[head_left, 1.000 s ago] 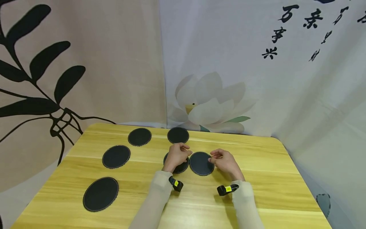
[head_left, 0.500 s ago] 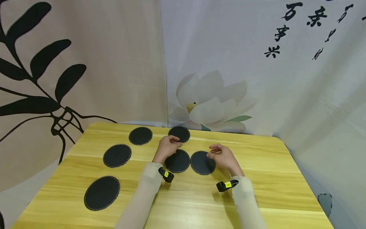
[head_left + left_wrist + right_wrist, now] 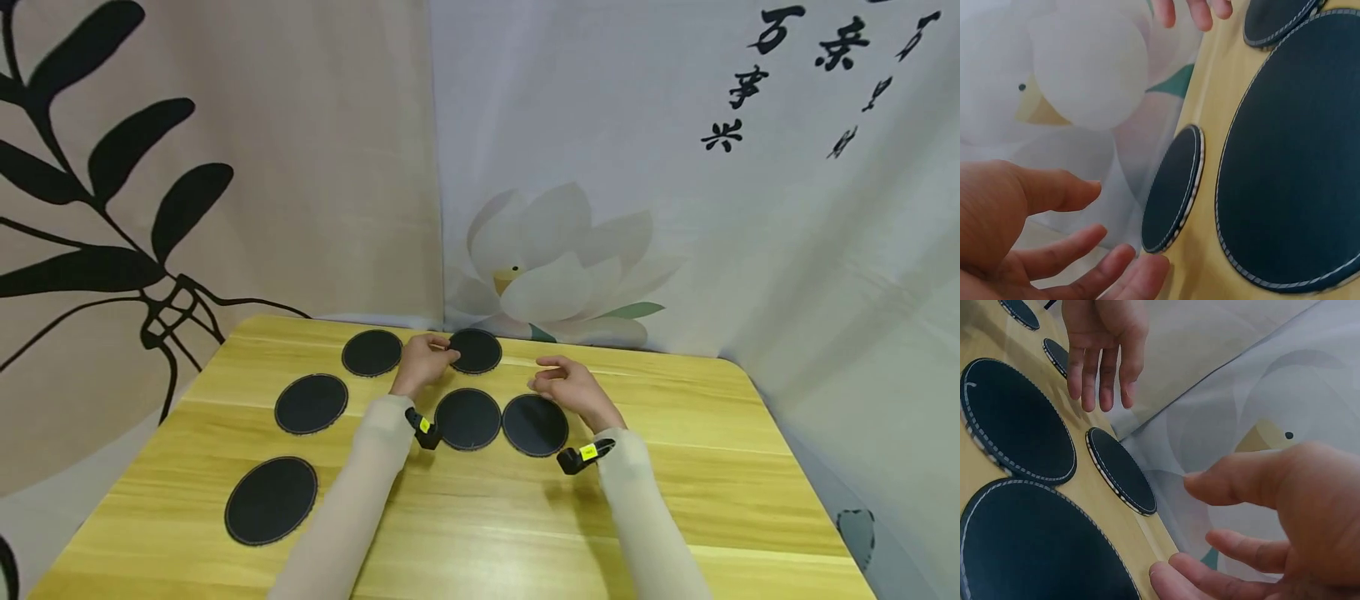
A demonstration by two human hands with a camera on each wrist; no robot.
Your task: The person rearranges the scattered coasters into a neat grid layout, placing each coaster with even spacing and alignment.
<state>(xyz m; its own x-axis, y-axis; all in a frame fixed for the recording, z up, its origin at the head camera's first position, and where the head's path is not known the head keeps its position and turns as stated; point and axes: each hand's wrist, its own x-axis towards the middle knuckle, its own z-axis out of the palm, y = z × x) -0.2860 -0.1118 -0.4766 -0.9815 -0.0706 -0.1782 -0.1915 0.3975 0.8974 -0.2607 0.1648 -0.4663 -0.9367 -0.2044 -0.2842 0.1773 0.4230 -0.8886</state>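
My left hand point(image 3: 424, 364) is held over the table beside the back right coaster point(image 3: 476, 351), its fingertips right at that coaster's left edge in the head view. Its fingers are relaxed with nothing between them, as the left wrist view shows. My right hand point(image 3: 573, 388) hovers behind the front right coaster point(image 3: 536, 425), thumb apart from loosely bent fingers that hold nothing. Left of that coaster lies the middle coaster point(image 3: 467, 419), their edges meeting. All are round and black with pale stitching around the rim.
Further coasters form a slanting row on the left: a back one point(image 3: 372, 353), a middle one point(image 3: 311, 404) and a near one point(image 3: 272, 501). The wooden table point(image 3: 480, 533) ends at a printed curtain point(image 3: 570, 167) behind.
My left hand has moved left and back, off the middle coaster toward the back right one. My right hand has shifted slightly back, away from the front right coaster. The coasters stay in place.
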